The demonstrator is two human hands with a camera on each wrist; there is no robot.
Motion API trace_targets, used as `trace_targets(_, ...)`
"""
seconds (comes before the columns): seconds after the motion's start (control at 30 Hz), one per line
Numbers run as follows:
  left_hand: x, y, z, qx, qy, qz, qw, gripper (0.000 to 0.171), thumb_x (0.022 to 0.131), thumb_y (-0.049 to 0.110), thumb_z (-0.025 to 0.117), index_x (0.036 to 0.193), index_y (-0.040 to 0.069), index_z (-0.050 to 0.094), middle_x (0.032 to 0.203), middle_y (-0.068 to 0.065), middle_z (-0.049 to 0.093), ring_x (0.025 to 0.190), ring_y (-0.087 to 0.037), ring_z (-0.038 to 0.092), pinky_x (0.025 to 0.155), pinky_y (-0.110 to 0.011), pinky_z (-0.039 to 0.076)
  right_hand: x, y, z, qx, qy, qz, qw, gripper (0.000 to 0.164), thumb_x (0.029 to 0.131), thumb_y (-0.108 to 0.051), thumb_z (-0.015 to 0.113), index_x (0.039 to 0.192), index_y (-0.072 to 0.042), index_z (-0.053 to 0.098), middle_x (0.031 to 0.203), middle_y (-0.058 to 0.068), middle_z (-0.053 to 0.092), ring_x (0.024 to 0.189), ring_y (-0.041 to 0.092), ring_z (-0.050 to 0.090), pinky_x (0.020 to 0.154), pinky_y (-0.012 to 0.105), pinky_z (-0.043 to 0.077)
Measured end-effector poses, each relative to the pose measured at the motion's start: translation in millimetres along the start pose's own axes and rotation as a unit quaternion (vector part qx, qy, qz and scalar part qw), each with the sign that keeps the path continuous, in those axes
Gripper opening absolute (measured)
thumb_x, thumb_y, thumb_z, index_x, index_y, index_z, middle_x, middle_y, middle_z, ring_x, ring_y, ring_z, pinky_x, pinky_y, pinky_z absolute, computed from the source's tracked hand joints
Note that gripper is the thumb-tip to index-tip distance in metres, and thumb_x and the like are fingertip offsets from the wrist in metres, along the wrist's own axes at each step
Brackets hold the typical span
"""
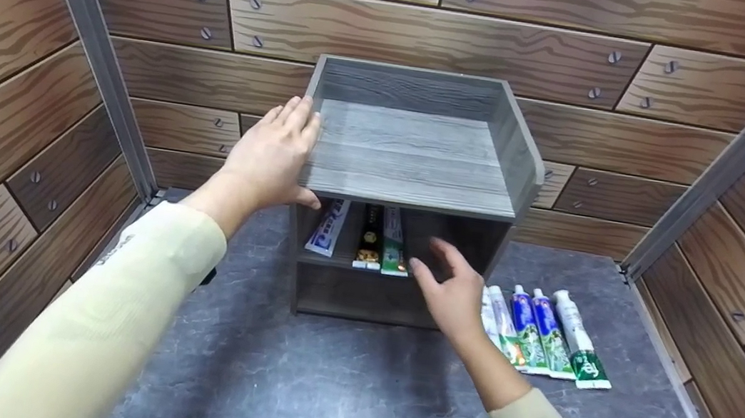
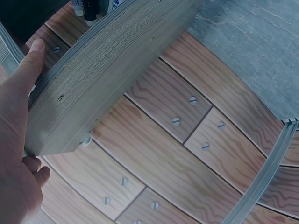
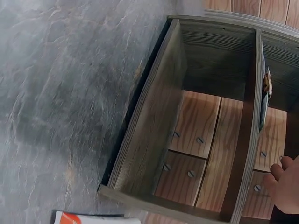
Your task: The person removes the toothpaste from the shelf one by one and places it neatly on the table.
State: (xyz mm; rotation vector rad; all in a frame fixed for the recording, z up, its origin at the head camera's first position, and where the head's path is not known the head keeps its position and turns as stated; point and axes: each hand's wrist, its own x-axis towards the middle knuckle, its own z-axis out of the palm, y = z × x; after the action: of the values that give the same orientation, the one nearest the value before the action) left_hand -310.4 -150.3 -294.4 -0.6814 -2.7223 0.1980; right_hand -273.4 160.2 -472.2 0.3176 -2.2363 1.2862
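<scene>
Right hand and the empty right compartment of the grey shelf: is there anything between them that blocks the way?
Nothing visible does. The right hand hovers open just in front of the right compartment of the grey shelf; that compartment looks empty. The three toothpaste tubes stand in the left compartment, beyond the divider. The left hand rests on the shelf's left side.

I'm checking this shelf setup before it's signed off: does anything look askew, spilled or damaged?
Nothing looks spilled or damaged. In the grey shelf unit, one toothpaste tube leans to the side while the two beside it stand nearly upright. The right compartment holds nothing, and the remaining tubes lie in a neat row on the tabletop.
</scene>
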Motion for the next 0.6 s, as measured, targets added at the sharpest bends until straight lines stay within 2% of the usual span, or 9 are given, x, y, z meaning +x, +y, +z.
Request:
trace_targets(0.27,-1.0,-0.8,2.5,0.004,0.006,-0.002,1.0000,0.133,0.069,0.069,0.090,0.158,-0.013,0.035,0.165,-0.037,0.028,0.154,-0.050,0.029,0.128,-0.054,0.027,8.9,-2.3,22.3,-0.023,-0.010,0.021,0.999,0.041,0.088,-0.019,0.086,0.125,-0.005,0.076,0.121,0.013,0.077,0.117,0.031,0.072,0.102,0.048,0.057)
trace_targets(0.6,-0.4,-0.2,0.6,0.008,0.004,0.001,1.0000,0.134,0.069,0.071,0.088,0.159,-0.012,0.034,0.165,-0.037,0.027,0.155,-0.050,0.028,0.128,-0.054,0.025,19.6,-1.7,37.9,-0.033,-0.031,0.077,0.996,0.049,0.089,-0.028,0.084,0.132,-0.005,0.074,0.128,0.014,0.075,0.122,0.036,0.068,0.104,0.051,0.055)
